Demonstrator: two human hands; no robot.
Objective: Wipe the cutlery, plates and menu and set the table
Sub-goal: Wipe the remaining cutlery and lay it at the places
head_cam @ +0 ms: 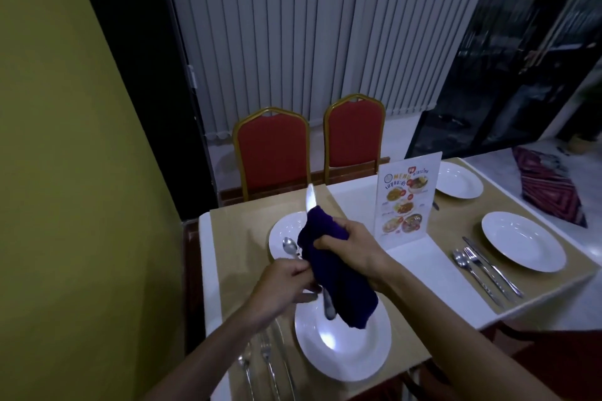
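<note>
My right hand (353, 242) grips a dark purple cloth (335, 277) wrapped round a knife (311, 202), whose blade sticks up out of the cloth. My left hand (283, 286) holds the knife's lower end together with a spoon (289, 246); a metal handle (328, 306) pokes out below. Both hands hover above the near white plate (345, 355). Behind them lies a second plate (281, 231). The standing menu (407, 202) is at the table's middle.
A spoon, fork and knife (267, 358) lie left of the near plate. On the right side are two more plates (521, 241) (459, 179) and a cutlery set (485, 270). Two red chairs (273, 153) stand at the far edge. A yellow wall (65, 140) is close on the left.
</note>
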